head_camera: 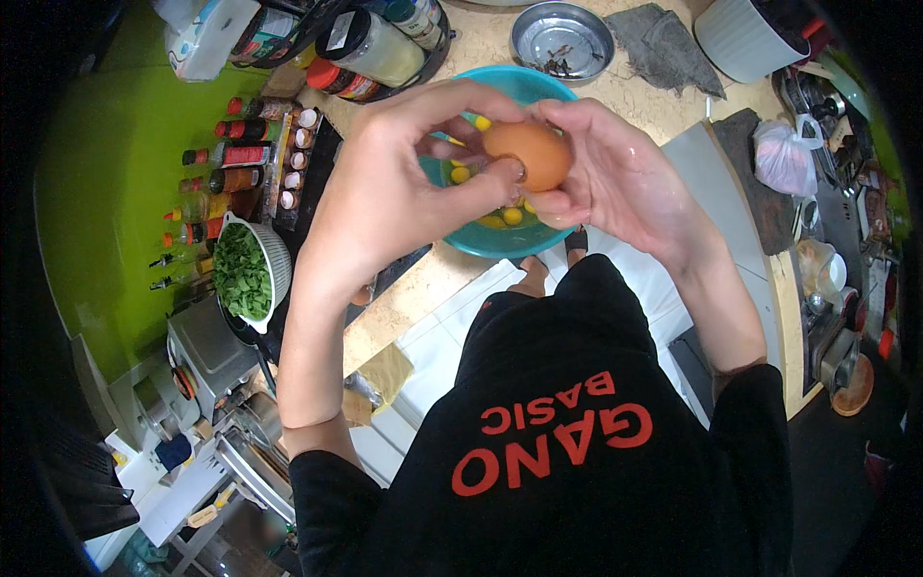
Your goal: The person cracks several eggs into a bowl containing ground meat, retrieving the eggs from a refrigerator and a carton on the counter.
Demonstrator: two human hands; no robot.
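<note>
A brown egg (pixel 539 150) is held up between my two hands, above a teal plastic basin (pixel 479 245). My left hand (pixel 404 173) grips it from the left, the thumb pressed against the lower side of the shell. From the right, the fingertips of my right hand (pixel 613 162) also hold the egg; that palm looks wet. Several egg yolks (pixel 513 216) lie in the basin below, partly hidden by my hands. Whether the shell is cracked under the thumb, I cannot tell.
A metal bowl (pixel 562 36) with scraps and a grey cloth (pixel 667 47) sit behind the basin. Leafy greens fill a white colander (pixel 277 270) at left, near several sauce bottles (pixel 238 153) and an egg rack (pixel 292 169). Jars (pixel 375 50) stand at back left.
</note>
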